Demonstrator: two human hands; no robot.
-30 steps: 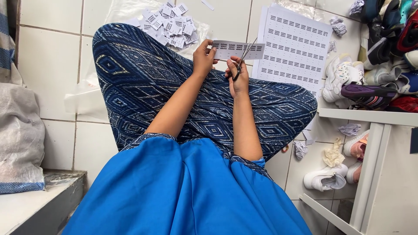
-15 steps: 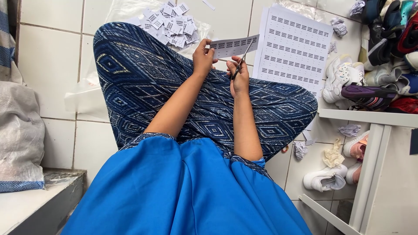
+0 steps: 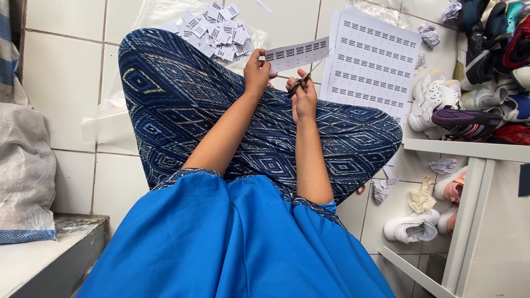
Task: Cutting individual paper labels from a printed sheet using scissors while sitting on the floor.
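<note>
I sit cross-legged on a white tiled floor in blue patterned trousers. My left hand (image 3: pixel 257 72) pinches one end of a narrow paper strip (image 3: pixel 298 53) printed with a row of labels. My right hand (image 3: pixel 302 96) grips a pair of scissors (image 3: pixel 307 74) whose blades point up at the strip's lower edge. A full printed label sheet (image 3: pixel 371 66) lies on the floor just right of the strip. A pile of small cut labels (image 3: pixel 216 32) lies beyond my knee, on clear plastic.
A white shelf frame (image 3: pixel 469 150) at the right carries several shoes (image 3: pixel 486 60), with more sneakers (image 3: pixel 411 227) and crumpled paper on the floor beneath. A grey woven sack (image 3: pixel 25 171) stands at the left beside a low step.
The strip has tilted and lifted slightly in my left hand. The scissors have edged closer along its lower edge. My arms hold nearly the same place.
</note>
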